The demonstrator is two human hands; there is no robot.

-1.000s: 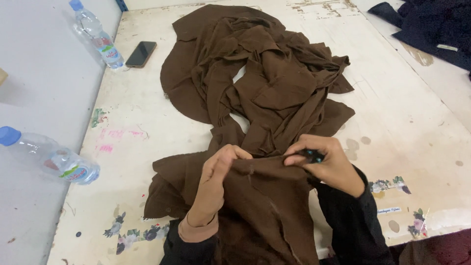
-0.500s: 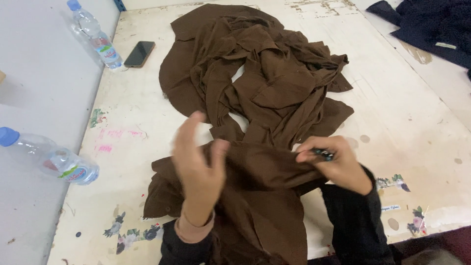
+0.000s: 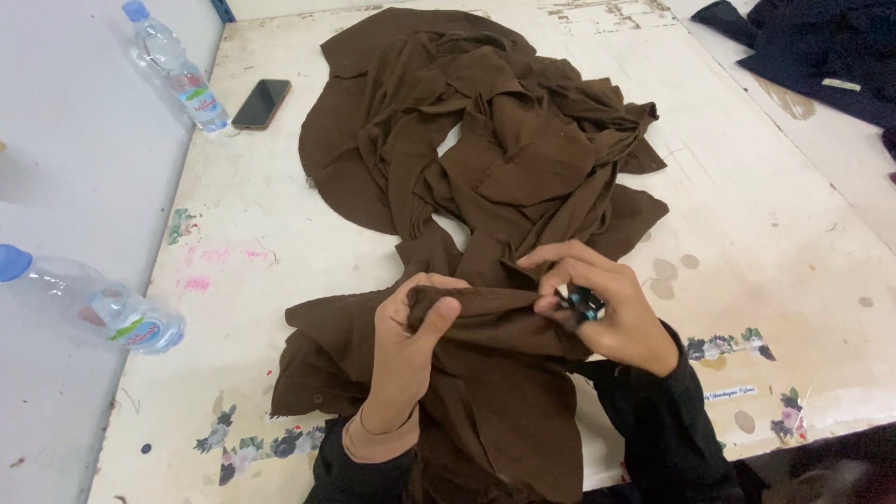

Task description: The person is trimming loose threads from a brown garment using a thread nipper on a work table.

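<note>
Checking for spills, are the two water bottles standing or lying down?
Both lie on their sides: one bottle by the phone, the other bottle at the table's left edge.

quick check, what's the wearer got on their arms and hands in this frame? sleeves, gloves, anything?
Both arms wear black long sleeves. The left hand is bare, with a tan inner cuff showing at the wrist below the black sleeve. The right hand is bare too, no gloves. No watch or bracelet is visible.

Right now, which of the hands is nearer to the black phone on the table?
Left. The left hand grips the brown cloth below the phone; the right hand lies farther to the right.
</note>
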